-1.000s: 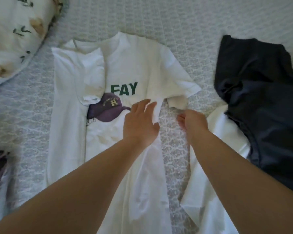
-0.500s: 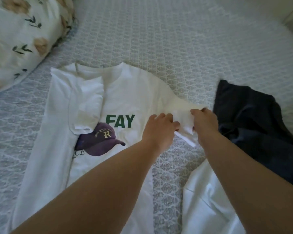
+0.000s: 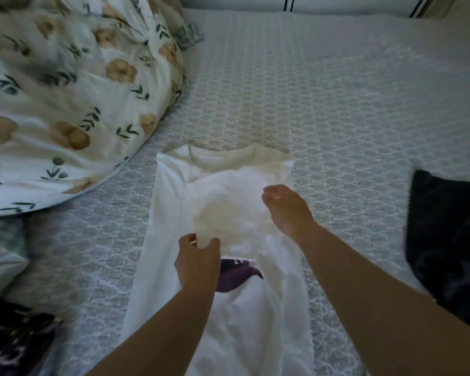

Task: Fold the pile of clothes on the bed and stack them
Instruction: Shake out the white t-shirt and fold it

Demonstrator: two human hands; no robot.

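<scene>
Fingers [image 3: 192, 241] and thumb of left hand [image 3: 197, 263] curled round a fold of white cloth, pinching it near the middle of the white shirt [image 3: 174, 267]
Fingers [image 3: 267, 192] of right hand [image 3: 288, 210] bent down onto the folded-over side of the shirt, maybe pinching the cloth there, too blurry to tell for sure
Both arms reaching in from the bottom, left arm over the lower part of the shirt, right arm crossing its right edge

White shirt lying flat on the grey patterned bed cover [image 3: 337, 118], in the middle, collar pointing away toward the far side
Both sides folded in toward the middle, making one long narrow strip
A bit of purple print [image 3: 239, 275] peeking out just below the folded flap, right beside the left hand

Dark navy clothing [image 3: 445, 240] in a heap on the right, well apart from the shirt
Big flowery quilt [image 3: 65, 90] bunched up on the far left, with brown flowers and green leaves
Something dark with a pattern [image 3: 17, 343] at the bottom left corner, too blurry to name
</scene>
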